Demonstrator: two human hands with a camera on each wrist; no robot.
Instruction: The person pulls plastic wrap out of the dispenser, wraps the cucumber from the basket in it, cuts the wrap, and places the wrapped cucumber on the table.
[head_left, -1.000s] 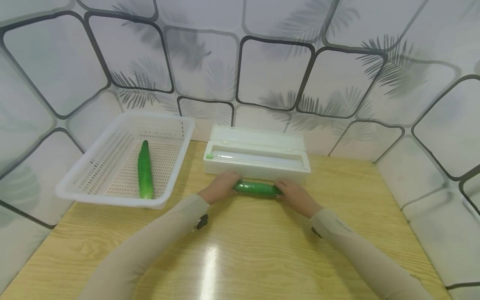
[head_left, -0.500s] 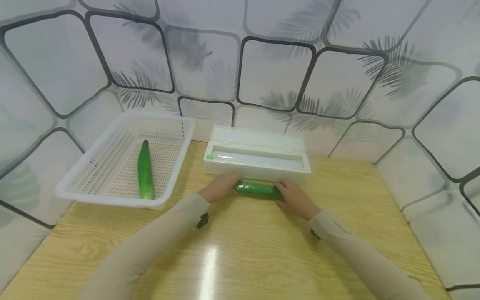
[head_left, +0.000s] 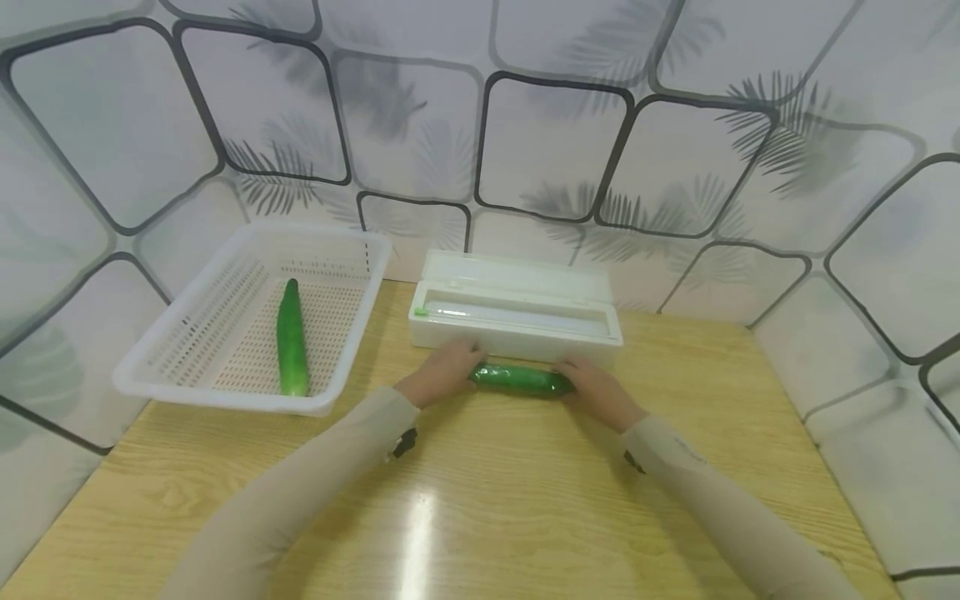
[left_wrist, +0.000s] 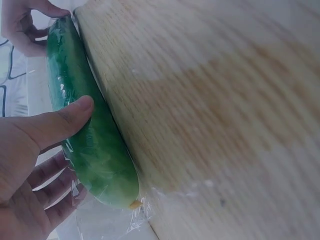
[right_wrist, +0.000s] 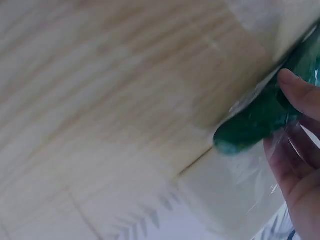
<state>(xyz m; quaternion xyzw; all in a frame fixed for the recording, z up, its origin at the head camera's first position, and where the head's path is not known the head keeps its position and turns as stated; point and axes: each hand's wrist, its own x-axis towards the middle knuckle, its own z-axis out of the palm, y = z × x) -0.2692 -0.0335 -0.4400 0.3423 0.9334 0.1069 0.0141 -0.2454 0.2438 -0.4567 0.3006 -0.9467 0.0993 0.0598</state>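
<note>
A green cucumber [head_left: 519, 379] wrapped in clear plastic film lies crosswise on the table in front of a white box. My left hand [head_left: 444, 372] grips its left part; the left wrist view shows the thumb [left_wrist: 75, 117] on top of the cucumber and the fingers beyond it. Loose film [left_wrist: 132, 217] sticks out past that end. At the other side, my right hand [head_left: 597, 395] holds the cucumber, thumb [right_wrist: 298, 90] on one side and fingers on the other. The dark right tip [right_wrist: 235, 137] pokes out beyond this hand, also covered in film.
Directly behind the hands stands the white cling film box [head_left: 517, 340], lid [head_left: 517, 275] up, with a green slider [head_left: 420, 312] at its left. A white perforated basket [head_left: 347, 354] with another cucumber [head_left: 292, 342] stands left. Patterned walls border the wooden table [head_left: 510, 500].
My right hand has shifted slightly to the right along the cucumber, and a little more of the cucumber shows between the hands. My left hand stays nearly in place.
</note>
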